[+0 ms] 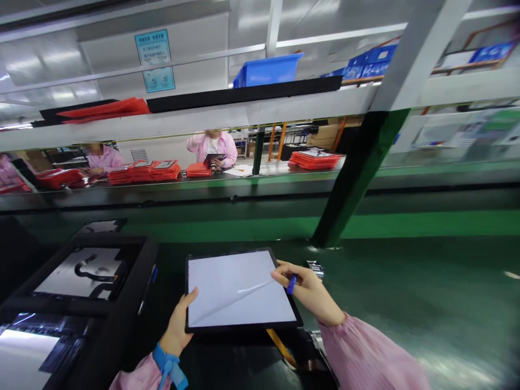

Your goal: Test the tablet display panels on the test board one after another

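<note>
A flat panel (239, 292) with a white face and a thin black frame is held up over the dark bench. A diagonal crease runs across the film on its face. My left hand (179, 322), with a blue band at the wrist, grips the panel's left edge, thumb on the front. At the right edge my right hand (306, 287) has thumb and forefinger pinched at the end of the crease; a blue wrap is on one finger. An orange-yellow flex cable (281, 348) hangs below the panel.
Black foam trays (134, 260) with panels stand at the left. A small metal object (314, 267) lies behind my right hand. A green post (349, 184) rises at the right. Across the bench, people in pink sit by red stacks (164, 170).
</note>
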`<state>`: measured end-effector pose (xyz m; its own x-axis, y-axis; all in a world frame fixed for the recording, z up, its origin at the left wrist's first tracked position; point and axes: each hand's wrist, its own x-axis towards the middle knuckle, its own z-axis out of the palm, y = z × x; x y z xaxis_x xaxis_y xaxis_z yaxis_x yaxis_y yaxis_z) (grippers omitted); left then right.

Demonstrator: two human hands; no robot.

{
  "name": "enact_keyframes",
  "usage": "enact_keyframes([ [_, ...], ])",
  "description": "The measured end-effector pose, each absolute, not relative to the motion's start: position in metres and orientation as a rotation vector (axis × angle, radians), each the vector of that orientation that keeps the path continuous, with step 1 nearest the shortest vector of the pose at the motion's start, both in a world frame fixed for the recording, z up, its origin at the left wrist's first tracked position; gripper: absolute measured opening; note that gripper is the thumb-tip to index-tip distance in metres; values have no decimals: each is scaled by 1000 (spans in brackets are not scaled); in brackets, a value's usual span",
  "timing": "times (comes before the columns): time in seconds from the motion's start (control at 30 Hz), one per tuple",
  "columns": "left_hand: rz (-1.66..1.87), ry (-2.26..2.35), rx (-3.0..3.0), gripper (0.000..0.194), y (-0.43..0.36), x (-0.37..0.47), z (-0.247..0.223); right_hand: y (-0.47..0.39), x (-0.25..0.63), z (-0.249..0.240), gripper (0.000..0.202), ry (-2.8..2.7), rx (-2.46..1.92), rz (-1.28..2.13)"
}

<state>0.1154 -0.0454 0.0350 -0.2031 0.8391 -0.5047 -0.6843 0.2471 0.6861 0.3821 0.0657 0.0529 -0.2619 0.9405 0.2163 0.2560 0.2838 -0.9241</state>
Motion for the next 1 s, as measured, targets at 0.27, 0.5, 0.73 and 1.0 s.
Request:
enact_keyframes([
  [0.27, 1382, 716, 161, 59, -46, 120, 35, 66, 372, 17, 52, -1395, -1152, 1019],
  [0.5, 1503, 903, 225, 44, -46, 126, 33, 63, 369, 0, 44, -1204, -1184, 1033],
  [0.73, 1467, 1053, 216, 38, -48, 125, 32, 60, 373, -5, 42, -1029, -1152, 1084],
  [1.0, 1455, 1018, 237, 45, -49, 125, 33, 55, 376, -9, 40, -941, -1125, 1097],
])
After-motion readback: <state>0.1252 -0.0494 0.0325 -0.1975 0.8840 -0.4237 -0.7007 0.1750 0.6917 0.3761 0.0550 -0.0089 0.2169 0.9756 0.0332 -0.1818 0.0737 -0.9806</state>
